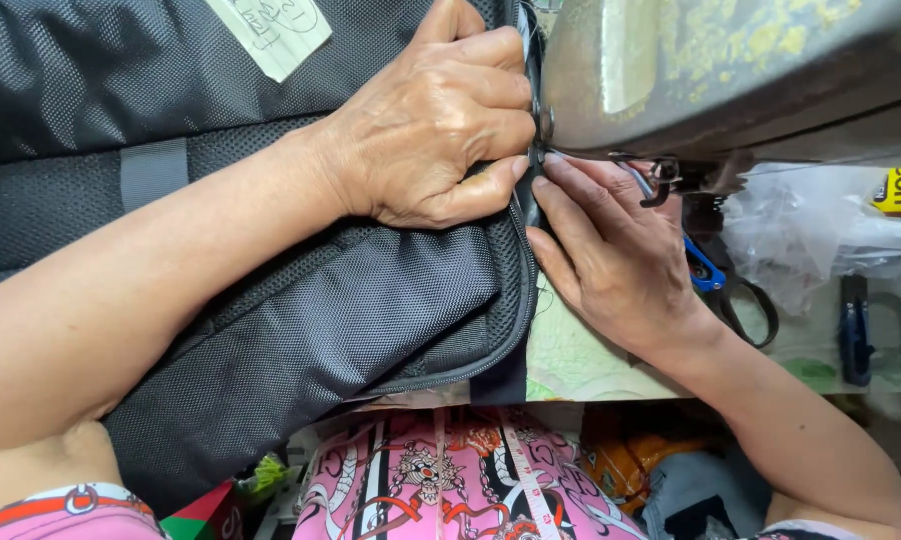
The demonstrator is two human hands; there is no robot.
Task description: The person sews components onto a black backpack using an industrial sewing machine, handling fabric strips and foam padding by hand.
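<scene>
Pressing down on a black mesh-and-nylon bag panel (301, 330), the left hand (436, 125) lies with its fingers curled close together over the fabric, the thumb pinching the zippered edge (519, 300) just where it runs in under the head of the sewing machine (731, 75). The right hand (616, 260) comes in from the other side of that seam — fingers straight, held narrow and flat, their tips touching the fabric edge right beside the left thumb. Neither hand grips a tool; both bear on the bag.

The bag covers the left half of the sewing table (581, 360) and hangs over its near edge toward the person's lap, where pink patterned clothing (451, 480) and a tape measure (526, 480) show. A grey strap (154, 172) crosses the panel near the left forearm, and a slip of paper (271, 30) with handwriting lies on the fabric at the far edge.

On the table's right side, behind the right hand, black-handled scissors (746, 305) lie partly hidden by the wrist, with crumpled clear plastic (821, 235) beyond them and a small dark thread snip (855, 330) near the right edge — well apart from both hands.
</scene>
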